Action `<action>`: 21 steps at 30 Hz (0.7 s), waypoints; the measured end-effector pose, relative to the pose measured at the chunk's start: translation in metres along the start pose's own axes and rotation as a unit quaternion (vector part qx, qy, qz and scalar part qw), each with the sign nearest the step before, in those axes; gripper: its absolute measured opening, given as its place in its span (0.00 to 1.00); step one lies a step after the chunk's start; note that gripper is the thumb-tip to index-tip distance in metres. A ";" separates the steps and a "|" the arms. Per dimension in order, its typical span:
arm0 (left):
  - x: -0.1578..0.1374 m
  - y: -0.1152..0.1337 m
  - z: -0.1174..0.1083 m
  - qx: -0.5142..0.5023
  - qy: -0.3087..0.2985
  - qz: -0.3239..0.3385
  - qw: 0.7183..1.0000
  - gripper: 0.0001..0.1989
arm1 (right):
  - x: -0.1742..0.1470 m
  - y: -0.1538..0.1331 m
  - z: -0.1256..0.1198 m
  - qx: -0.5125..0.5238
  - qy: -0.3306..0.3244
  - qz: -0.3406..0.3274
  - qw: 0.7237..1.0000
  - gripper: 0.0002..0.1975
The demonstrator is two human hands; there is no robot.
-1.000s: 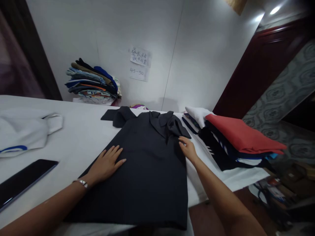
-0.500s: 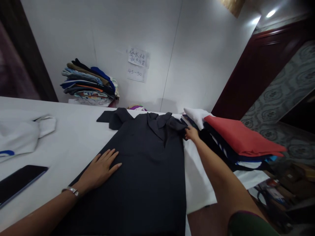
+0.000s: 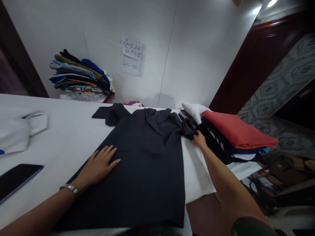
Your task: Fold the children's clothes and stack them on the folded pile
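A dark grey collared shirt (image 3: 145,170) lies spread on the white table, its collar toward the wall and its hem toward me. My left hand (image 3: 99,164) rests flat on the left side of the shirt body, fingers spread. At the far right, my right hand (image 3: 199,139) pinches the end of the shirt's right sleeve (image 3: 189,128), which is bunched and drawn outward. The left sleeve (image 3: 115,114) is folded over near the shoulder.
Beside my right arm stands a pile of folded clothes topped by a red garment (image 3: 238,129) and a white one (image 3: 195,109). Another clothes stack (image 3: 81,77) is at the back left. A phone (image 3: 18,178) and a white garment (image 3: 18,131) lie on the left of the table (image 3: 66,131).
My right hand has moved outward to the right, pulling the sleeve end away from the shirt body. My left hand stays flat on the shirt. The view has shifted slightly.
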State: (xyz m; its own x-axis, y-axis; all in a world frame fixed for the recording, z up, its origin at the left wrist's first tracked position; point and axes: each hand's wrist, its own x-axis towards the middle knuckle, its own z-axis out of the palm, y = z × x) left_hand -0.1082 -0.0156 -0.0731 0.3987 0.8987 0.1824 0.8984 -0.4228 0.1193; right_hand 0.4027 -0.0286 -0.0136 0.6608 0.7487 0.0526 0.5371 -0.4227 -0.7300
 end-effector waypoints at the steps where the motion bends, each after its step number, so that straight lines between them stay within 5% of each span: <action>1: 0.000 0.000 0.000 0.003 -0.001 0.002 1.000 0.37 | -0.007 -0.003 0.003 0.002 0.010 -0.027 1.000 0.28; 4: 0.000 0.000 0.000 0.013 0.002 0.012 1.000 0.37 | -0.039 -0.017 0.016 0.026 -0.029 -0.166 0.985 0.27; 7: 0.000 -0.002 0.002 0.025 0.003 0.009 1.000 0.37 | -0.070 -0.038 0.040 0.042 -0.172 -0.229 0.957 0.25; 10: 0.000 -0.001 0.001 0.033 0.002 0.010 0.999 0.37 | -0.084 -0.060 0.063 -0.003 -0.276 -0.203 0.939 0.27; 14: 0.000 0.002 -0.003 0.032 -0.004 0.009 0.999 0.36 | -0.078 -0.075 0.067 -0.076 -0.322 -0.149 0.932 0.18; 21: 0.000 0.002 -0.003 0.006 -0.007 0.005 1.000 0.36 | -0.065 -0.012 -0.004 0.111 -0.297 -0.011 0.948 0.13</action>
State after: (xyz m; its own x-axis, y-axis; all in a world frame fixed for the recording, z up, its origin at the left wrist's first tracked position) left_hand -0.1067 -0.0168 -0.0696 0.4101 0.8962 0.1693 0.8964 -0.4303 0.1061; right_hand 0.3555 -0.0740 -0.0055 0.2033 0.9393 -0.2765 0.3797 -0.3359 -0.8620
